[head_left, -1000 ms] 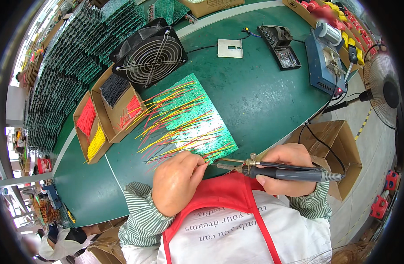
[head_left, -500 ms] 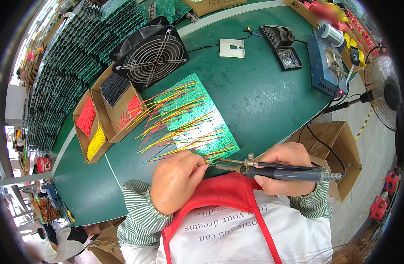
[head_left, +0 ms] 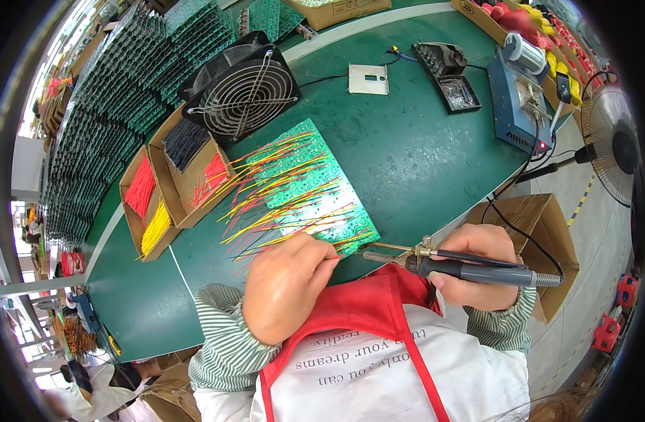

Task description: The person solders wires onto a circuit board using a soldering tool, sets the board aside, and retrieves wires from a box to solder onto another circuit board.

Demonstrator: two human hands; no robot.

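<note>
L hand: curled, thumb & index tips tog. by board's near edge; can't tell if on a wire. R hand: closed round grey-and-black soldering iron w/ brass-coloured tube, tip nr board's near corner. Flat green circuit board just beyond L hand, thin red/yellow/black wires trailing off its L side. Further, L of hands: brown cardboard trays, then square black fan.
</note>
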